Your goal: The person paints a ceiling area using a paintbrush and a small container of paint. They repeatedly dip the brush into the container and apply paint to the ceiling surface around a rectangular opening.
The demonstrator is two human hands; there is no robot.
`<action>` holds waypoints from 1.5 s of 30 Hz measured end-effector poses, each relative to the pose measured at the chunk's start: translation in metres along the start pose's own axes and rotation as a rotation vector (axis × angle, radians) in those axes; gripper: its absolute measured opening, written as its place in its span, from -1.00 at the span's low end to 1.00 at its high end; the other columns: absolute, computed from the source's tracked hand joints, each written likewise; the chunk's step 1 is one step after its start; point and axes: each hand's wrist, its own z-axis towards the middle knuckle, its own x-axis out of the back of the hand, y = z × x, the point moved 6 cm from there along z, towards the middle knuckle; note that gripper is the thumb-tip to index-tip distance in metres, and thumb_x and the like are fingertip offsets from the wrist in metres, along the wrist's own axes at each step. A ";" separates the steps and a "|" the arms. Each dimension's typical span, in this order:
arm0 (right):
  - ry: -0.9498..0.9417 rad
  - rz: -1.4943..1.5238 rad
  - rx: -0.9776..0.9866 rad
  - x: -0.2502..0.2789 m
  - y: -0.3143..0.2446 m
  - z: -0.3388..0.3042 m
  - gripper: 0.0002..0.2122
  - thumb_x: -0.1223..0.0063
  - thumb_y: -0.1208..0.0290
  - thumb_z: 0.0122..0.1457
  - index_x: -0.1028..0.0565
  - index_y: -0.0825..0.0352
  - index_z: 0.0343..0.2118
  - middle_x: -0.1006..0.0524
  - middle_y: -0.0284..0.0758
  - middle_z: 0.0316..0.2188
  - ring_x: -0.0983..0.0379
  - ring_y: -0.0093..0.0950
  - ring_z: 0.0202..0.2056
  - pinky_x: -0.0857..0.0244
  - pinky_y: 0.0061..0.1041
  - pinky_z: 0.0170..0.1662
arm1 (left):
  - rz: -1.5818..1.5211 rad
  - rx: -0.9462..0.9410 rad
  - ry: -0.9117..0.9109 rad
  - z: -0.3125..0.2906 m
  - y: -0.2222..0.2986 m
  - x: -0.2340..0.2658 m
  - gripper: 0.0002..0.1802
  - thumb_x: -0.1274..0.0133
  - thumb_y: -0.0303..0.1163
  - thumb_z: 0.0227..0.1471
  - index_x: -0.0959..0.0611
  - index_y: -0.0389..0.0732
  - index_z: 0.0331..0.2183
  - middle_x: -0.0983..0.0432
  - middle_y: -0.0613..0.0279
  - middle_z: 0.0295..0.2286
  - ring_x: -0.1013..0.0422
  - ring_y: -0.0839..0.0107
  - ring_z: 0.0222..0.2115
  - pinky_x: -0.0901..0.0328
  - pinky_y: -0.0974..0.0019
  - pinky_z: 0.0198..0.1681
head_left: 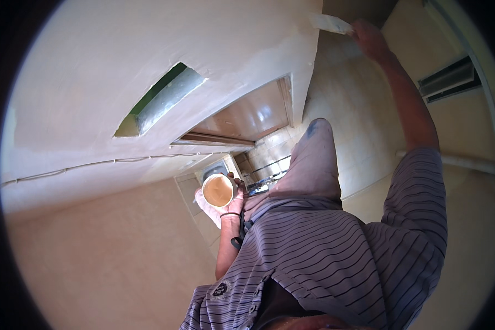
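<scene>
My left hand (234, 199) is closed round a round white tub (219, 191) at waist height, in front of my trousers. Inside the tub is a smooth tan paste or paint. A dark band circles that wrist. My raised right hand (370, 40) grips a flat, whitish tool (332, 23) at the upper right. The tool's broad end meets or nearly meets the edge of the pale wall (247, 33). Whether it is a brush or a scraper I cannot tell.
A rectangular opening (159, 102) with a green inner side cuts through the wall. Near it is a shiny brown door-like panel (250, 115). A thin cable (115, 160) runs along the wall. On the right are a tilted window (451, 80) and a pale pipe (462, 162).
</scene>
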 end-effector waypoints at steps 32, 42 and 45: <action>-0.160 -0.067 0.046 -0.101 0.056 0.040 -0.73 0.12 0.58 0.17 -0.33 0.42 -0.04 -0.49 0.03 -0.12 -0.42 -0.02 -0.03 -0.26 -0.13 0.06 | 0.098 -0.124 0.066 -0.009 -0.001 -0.014 -0.41 0.00 0.04 0.11 -0.59 -0.21 -0.01 -0.49 -0.16 -0.11 -0.42 -0.03 -0.15 -0.44 0.08 -0.12; -0.090 0.068 -0.078 -0.109 0.075 0.028 -0.78 0.11 0.56 0.19 -0.39 0.42 -0.09 -0.49 0.03 -0.17 -0.42 -0.02 -0.07 -0.29 -0.11 0.01 | 0.088 -0.132 0.062 -0.009 0.005 -0.007 -0.43 0.01 0.02 0.12 -0.58 -0.21 -0.01 -0.48 -0.15 -0.13 -0.42 -0.03 -0.16 -0.44 0.05 -0.18; 0.091 0.061 -0.009 -0.082 0.057 0.008 -0.81 0.11 0.54 0.22 -0.40 0.41 -0.12 -0.48 0.01 -0.24 -0.42 0.01 -0.14 -0.30 -0.09 -0.06 | 0.071 -0.156 0.085 -0.013 0.003 -0.008 -0.43 0.01 0.02 0.12 -0.58 -0.20 -0.01 -0.48 -0.15 -0.13 -0.42 -0.04 -0.18 -0.44 0.05 -0.18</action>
